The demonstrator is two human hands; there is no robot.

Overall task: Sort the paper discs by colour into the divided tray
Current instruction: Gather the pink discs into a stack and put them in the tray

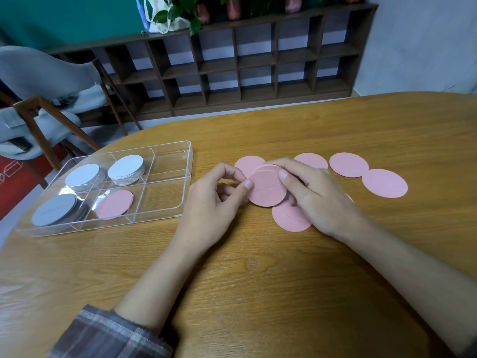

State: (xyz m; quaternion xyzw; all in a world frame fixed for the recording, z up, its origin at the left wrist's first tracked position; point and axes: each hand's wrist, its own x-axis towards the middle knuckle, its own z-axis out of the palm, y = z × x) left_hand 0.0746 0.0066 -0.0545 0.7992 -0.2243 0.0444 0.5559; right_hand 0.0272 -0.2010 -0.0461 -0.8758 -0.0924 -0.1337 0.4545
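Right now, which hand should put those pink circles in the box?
Left, probably. The left hand pinches the pink stack and is the one nearer the tray, where a pink disc lies in a front compartment. The right hand, also on the stack, would have to reach across.

Loose pink discs (349, 164) right of clear divided tray (169, 195) with grey stacks (82, 174)

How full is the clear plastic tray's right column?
Empty: only the wooden table shows through the clear plastic tray there; the other four compartments hold discs.
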